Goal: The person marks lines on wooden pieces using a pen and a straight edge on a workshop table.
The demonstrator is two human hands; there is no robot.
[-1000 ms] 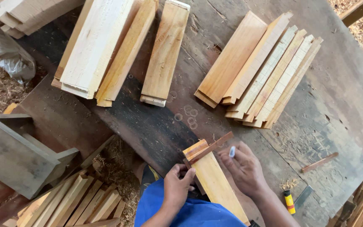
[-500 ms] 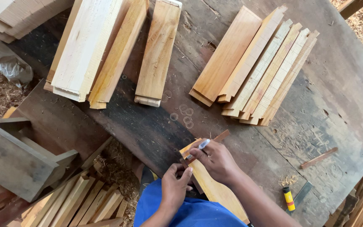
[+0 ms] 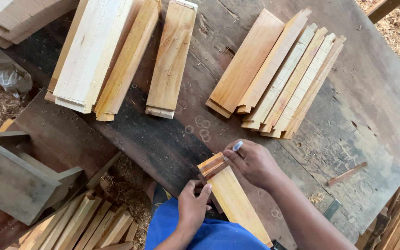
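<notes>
Head view: we look straight down on a dark, worn bench (image 3: 163, 148) carrying cut timber, with both hands at work at its near edge.
Piece in hand: one pale wooden board (image 3: 237, 201) lies slanted on the bench edge, its far end towards the middle of the bench, its near end running off towards the blue garment (image 3: 200, 231).
Left hand (image 3: 193, 203): fingers curled against the board's left edge, steadying it; we judge this a light grip, not a full clench.
Right hand (image 3: 255, 162): fingers closed on a small marker with a pale tip (image 3: 237, 146), and pressing a thin reddish strip (image 3: 214, 169) across the board's far end.
Marking status: we cannot tell whether any line is yet drawn on this board; the strip covers the spot.
Stock on left: thick board stack (image 3: 98, 55) and single plank (image 3: 172, 60), lying well apart from the hands; no marks visible on them.
Stock on right: fanned row of slats (image 3: 283, 78), several showing faint ruled lines, which we judge as already marked.
Progress: we judge the work partly done, one board under the hands and the left stock outstanding.
Loose items: short reddish stick (image 3: 346, 173) on the bench, far right; narrow offcuts (image 3: 84, 222) below the bench, at lower left.
</notes>
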